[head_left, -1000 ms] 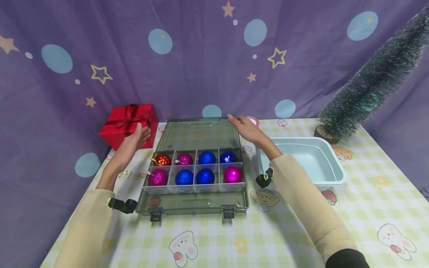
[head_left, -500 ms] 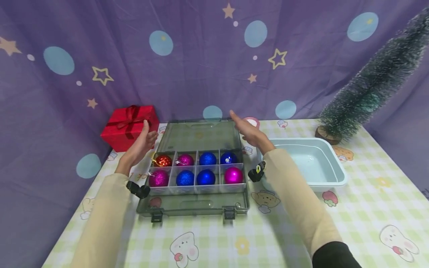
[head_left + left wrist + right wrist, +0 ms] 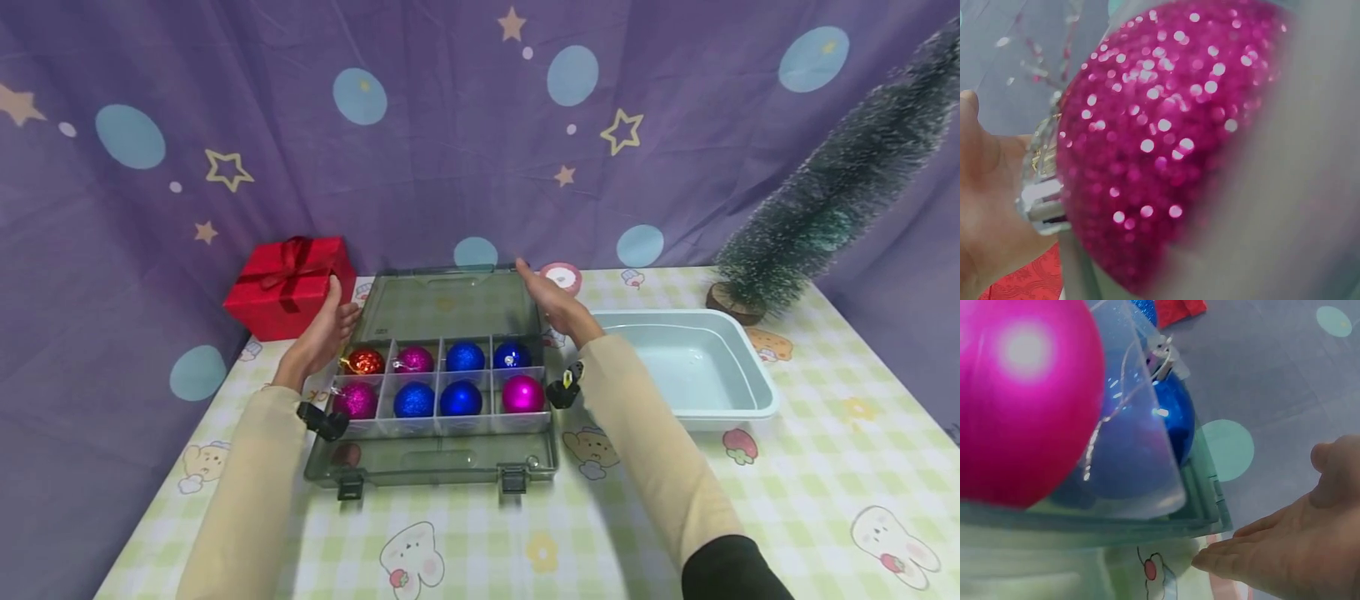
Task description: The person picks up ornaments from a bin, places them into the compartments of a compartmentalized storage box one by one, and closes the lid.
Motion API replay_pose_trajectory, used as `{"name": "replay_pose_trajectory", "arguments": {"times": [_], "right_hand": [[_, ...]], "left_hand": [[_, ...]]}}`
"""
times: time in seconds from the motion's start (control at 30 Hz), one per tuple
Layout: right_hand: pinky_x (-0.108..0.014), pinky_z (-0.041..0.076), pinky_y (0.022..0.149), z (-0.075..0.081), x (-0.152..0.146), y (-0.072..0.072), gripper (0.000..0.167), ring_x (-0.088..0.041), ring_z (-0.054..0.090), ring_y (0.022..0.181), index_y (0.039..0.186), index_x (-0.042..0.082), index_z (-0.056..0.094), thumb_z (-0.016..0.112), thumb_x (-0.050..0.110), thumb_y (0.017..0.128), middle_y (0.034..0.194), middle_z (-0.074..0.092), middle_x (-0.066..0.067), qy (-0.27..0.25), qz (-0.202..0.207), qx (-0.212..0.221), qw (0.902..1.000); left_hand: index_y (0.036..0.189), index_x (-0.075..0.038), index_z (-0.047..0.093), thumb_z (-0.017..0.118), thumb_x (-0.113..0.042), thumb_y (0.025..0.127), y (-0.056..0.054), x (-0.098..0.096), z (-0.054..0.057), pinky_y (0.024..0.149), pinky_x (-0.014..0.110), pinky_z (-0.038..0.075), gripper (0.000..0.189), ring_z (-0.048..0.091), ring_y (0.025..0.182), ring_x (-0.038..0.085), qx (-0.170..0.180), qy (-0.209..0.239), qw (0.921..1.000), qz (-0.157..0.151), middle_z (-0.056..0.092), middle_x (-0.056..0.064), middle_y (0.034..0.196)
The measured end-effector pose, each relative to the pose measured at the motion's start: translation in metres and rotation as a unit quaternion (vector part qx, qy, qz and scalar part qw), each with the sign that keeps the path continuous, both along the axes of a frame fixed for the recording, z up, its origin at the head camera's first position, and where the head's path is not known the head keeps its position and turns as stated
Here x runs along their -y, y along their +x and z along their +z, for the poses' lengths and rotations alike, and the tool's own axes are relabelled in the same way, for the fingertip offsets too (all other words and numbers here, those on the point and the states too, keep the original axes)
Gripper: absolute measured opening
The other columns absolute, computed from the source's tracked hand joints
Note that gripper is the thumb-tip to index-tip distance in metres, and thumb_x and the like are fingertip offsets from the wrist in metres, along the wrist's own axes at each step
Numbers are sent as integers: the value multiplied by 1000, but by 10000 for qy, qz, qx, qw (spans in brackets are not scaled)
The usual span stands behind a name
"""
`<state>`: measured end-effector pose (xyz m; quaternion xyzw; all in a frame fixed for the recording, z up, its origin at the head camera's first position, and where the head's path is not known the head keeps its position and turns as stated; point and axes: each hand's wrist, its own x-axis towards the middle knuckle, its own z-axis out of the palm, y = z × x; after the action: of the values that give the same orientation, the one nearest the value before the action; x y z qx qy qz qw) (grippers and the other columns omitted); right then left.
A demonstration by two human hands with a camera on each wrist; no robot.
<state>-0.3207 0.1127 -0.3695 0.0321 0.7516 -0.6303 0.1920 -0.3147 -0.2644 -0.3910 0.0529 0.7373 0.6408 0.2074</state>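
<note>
A smoky see-through plastic case [image 3: 442,471] lies with its lid [image 3: 450,304] folded back. Its compartments hold several Christmas balls, among them an orange-red one [image 3: 366,362], a glittery magenta one [image 3: 356,400], a dark blue one [image 3: 461,397] and a smooth pink one [image 3: 522,393]. My left hand [image 3: 321,337] is upright along the case's left side, fingers straight, grasping nothing. On the right side, my right hand [image 3: 557,304] extends beside the lid with straight fingers and thumb raised. Contact with the case cannot be made out. The glittery magenta ball [image 3: 1160,125] fills the left wrist view.
A red gift box [image 3: 288,287] stands behind my left hand. To the right are a pale blue basin [image 3: 761,392] and a small artificial Christmas tree [image 3: 817,208] on a wooden base. A pink roll [image 3: 561,278] lies behind my right hand. A purple curtain [image 3: 450,167] hangs behind.
My left hand has moved right, closer to the case. My right hand has straightened from bent fingers and its wrist has come in toward the case. The case and balls look unmoved.
</note>
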Motion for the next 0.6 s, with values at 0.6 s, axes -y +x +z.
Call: {"name": "replay_pose_trajectory", "arguments": {"times": [0.6], "right_hand": [[-58, 18, 125, 6, -3, 1, 85, -39, 13, 155, 165, 0, 9, 29, 60, 109, 171, 11, -19, 149, 62, -301, 9994]], "left_hand": [[158, 11, -10, 4, -82, 94, -1, 4, 10, 127, 46, -5, 114, -9, 154, 40, -5, 351, 9994, 78, -11, 28, 167]]}}
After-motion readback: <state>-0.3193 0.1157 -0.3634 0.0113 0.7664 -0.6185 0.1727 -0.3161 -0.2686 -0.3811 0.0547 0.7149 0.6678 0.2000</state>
